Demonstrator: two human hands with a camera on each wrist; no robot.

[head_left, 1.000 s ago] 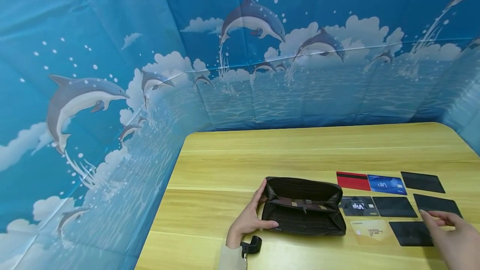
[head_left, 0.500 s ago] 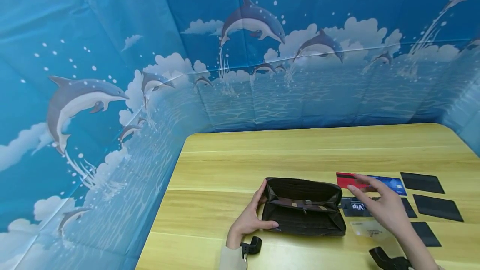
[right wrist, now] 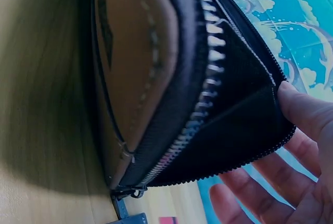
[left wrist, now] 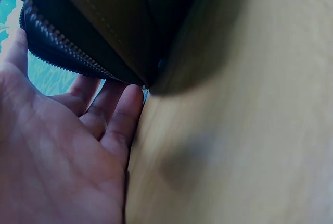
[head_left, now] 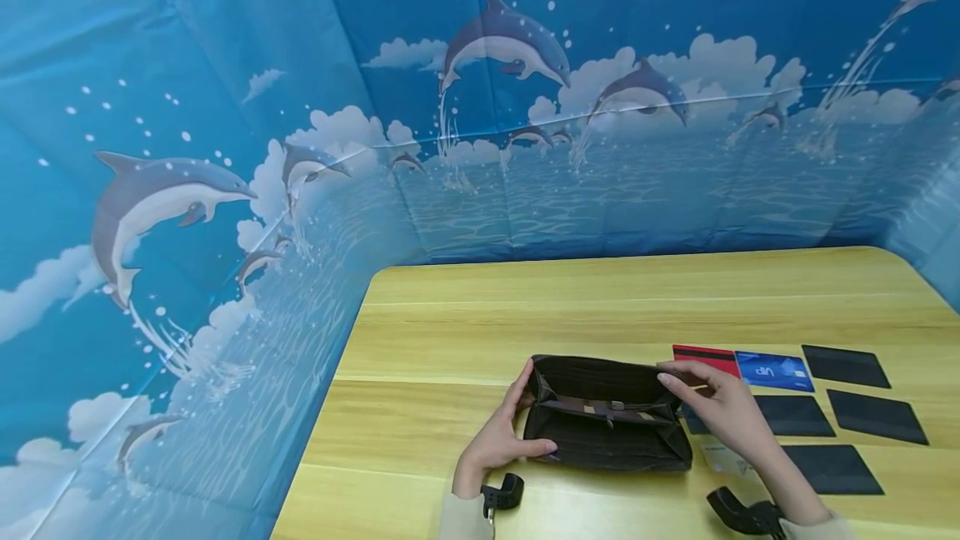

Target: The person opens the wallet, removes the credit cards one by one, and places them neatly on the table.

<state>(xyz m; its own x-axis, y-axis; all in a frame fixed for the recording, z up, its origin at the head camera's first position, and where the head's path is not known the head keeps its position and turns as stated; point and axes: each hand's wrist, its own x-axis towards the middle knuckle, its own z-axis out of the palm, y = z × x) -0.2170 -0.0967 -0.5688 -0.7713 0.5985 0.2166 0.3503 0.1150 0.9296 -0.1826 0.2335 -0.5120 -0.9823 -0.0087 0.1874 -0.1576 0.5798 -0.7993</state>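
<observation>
A long dark zip-around wallet (head_left: 600, 444) stands unzipped on the table, its compartments facing up. My left hand (head_left: 497, 440) holds its left end, thumb on the front edge and fingers behind. At the back right corner, my right hand (head_left: 723, 415) pinches the wallet's edge between thumb and fingers. The right wrist view shows that thumb (right wrist: 299, 107) on the rim, near the metal zipper teeth (right wrist: 213, 52) and the brown stitched outer side (right wrist: 140, 41). The fingers lie behind the edge. In the left wrist view, fingertips (left wrist: 132, 96) touch the wallet's lower corner.
Right of the wallet lie a red card (head_left: 701, 354), a blue card (head_left: 772, 371), a pale gold card (head_left: 722, 458) and several black cards (head_left: 832, 469). My right hand and forearm partly cover some. A dolphin-print curtain (head_left: 480, 190) surrounds the wooden table (head_left: 420, 340).
My right hand has come left from the black cards, passed over the card rows and now holds the wallet's right corner. My left hand and the wallet have stayed in place.
</observation>
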